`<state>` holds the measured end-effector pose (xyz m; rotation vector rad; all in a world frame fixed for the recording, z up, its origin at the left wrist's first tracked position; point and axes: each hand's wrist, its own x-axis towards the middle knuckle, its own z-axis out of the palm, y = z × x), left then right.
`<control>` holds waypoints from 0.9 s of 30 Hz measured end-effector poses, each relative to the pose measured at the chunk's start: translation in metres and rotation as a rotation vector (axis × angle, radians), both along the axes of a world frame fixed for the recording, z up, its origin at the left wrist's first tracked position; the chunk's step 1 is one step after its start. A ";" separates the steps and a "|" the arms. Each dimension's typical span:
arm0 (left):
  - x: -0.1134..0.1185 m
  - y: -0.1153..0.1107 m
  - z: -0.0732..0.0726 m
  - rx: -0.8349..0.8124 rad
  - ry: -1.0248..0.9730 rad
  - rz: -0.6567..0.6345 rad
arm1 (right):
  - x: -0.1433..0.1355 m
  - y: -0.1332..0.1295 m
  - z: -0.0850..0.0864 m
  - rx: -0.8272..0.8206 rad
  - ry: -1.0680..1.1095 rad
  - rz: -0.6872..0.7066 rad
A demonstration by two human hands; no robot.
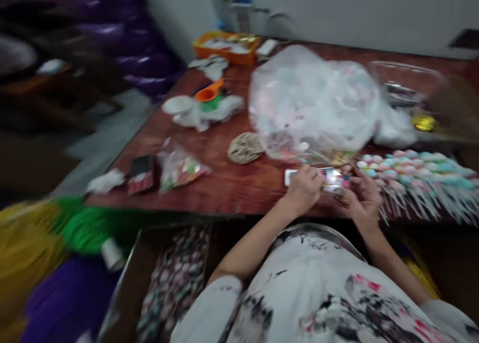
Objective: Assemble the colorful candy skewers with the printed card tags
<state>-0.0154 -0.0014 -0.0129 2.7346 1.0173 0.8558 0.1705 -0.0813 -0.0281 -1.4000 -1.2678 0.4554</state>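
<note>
Near the table's front edge, my left hand [305, 185] has its fingers bent down over a small flat white and coloured item [331, 179], shiny in the middle. My right hand [362, 198] is at that item's right end, fingers curled, with something thin and brownish at the fingertips; blur hides what it is. Just behind the hands lies a large clear plastic bag [310, 103] with pale contents. Right of my right hand, rows of pastel pompom-like pieces with white strings [422, 175] lie along the table edge.
The red-brown table [209, 193] also holds a woven beige disc [245, 148], a small bag of coloured pieces [179, 168], a dark box [141, 174], an orange tray [226, 56] and a clear container [409, 68]. Below stands an open box of small pieces [175, 278].
</note>
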 end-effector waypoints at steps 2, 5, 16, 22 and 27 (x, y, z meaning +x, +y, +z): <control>0.020 0.013 -0.011 0.042 0.029 -0.031 | 0.007 0.000 -0.004 0.036 -0.202 -0.015; 0.034 0.024 -0.033 0.033 0.058 -0.058 | 0.016 0.003 -0.008 0.079 -0.539 0.030; 0.035 0.038 -0.062 -0.261 -0.234 -0.023 | 0.187 -0.022 0.057 -0.154 -1.344 -0.285; 0.030 0.044 -0.058 -0.586 -0.432 0.024 | 0.212 0.003 0.066 -0.260 -1.599 0.071; 0.026 0.050 -0.051 -0.724 -0.444 -0.031 | 0.214 0.015 0.070 0.251 -1.337 -0.008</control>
